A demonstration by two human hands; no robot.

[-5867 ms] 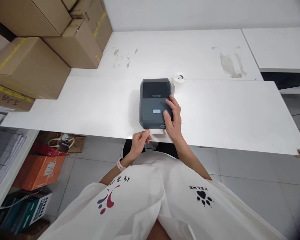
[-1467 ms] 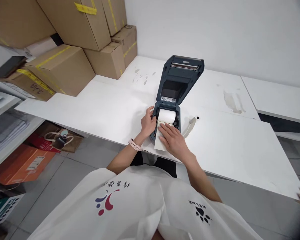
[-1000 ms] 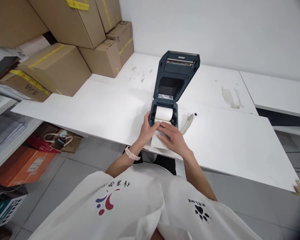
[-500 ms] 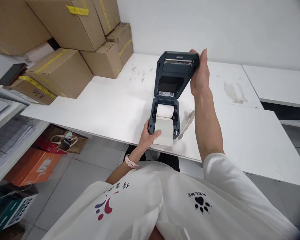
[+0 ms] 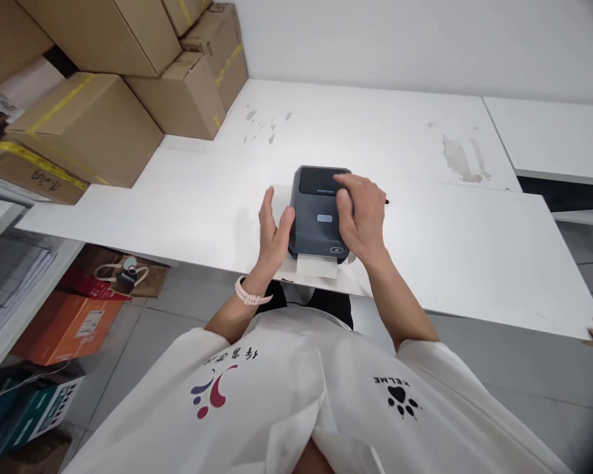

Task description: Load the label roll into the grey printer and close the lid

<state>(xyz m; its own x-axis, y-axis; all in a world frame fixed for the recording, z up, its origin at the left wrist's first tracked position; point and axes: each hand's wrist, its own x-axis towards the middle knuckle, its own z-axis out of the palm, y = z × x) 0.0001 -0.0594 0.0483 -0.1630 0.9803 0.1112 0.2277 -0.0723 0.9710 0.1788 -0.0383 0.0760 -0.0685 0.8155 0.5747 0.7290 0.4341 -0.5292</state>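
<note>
A dark grey label printer (image 5: 319, 230) stands near the front edge of the white table, its lid closed. White label paper (image 5: 317, 266) sticks out of its front slot. My left hand (image 5: 275, 234) is beside the printer's left side, fingers apart and thumb close to the casing; whether it touches I cannot tell. My right hand (image 5: 363, 214) rests over the right part of the lid, fingers spread and slightly bent. The roll inside the printer is hidden under the lid.
Cardboard boxes (image 5: 93, 125) with yellow tape are stacked on the table's left. The white table (image 5: 425, 250) runs right, with a peeled patch. Below left are a shelf (image 5: 44, 263), an orange box (image 5: 69, 326) and a paper bag (image 5: 151, 273) on the floor.
The printer's lid, held up by my right hand before, has come down shut. My left hand has left the label paper and moved to the printer's left side.
</note>
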